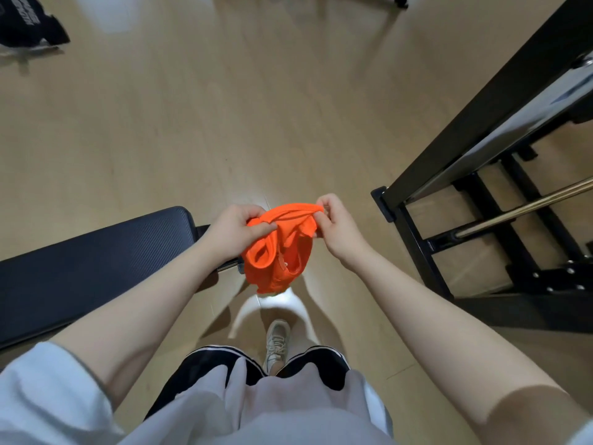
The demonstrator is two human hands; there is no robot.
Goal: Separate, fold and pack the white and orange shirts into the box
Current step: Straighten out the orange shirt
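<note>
An orange shirt (pixel 278 252) hangs bunched in mid-air in front of me, above the floor. My left hand (pixel 236 231) pinches its upper left edge between thumb and fingers. My right hand (pixel 337 224) pinches the upper right edge, so the top hem is stretched between the two hands. The rest of the shirt droops in folds below them. No white shirt and no box are in view.
A dark padded bench (pixel 90 261) lies at the left. A black metal rack (pixel 481 175) with a brass bar stands at the right. A white stool (pixel 244 316) is under the shirt, by my shoe. A black garment (pixel 29 24) lies on the wooden floor, far left.
</note>
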